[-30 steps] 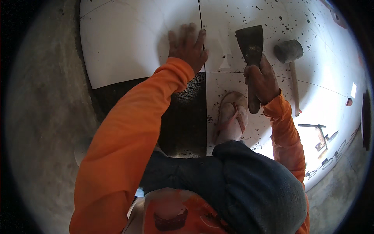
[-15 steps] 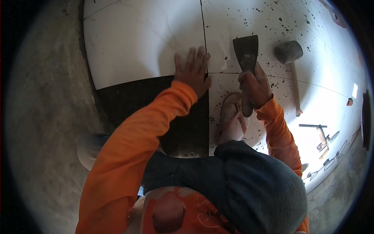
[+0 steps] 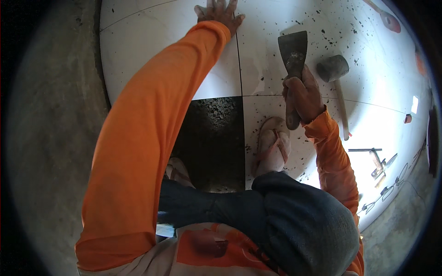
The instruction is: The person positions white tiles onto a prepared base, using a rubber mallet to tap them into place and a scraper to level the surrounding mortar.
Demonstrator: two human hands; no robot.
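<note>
Left hand (image 3: 218, 13) splayed on white tile (image 3: 138, 55), right hand (image 3: 306, 94) gripping scraper (image 3: 293, 49)

I hold the scraper (image 3: 293, 51) by its handle, whose rounded end juts out below my grip. The dark blade, smeared paler near the handle, flares toward a broad, almost straight edge pointing away from me. Ahead and to my left the white tile (image 3: 215, 82) lies flat and smooth; I reach over it near its right-hand edge, hiding part of it.
</note>
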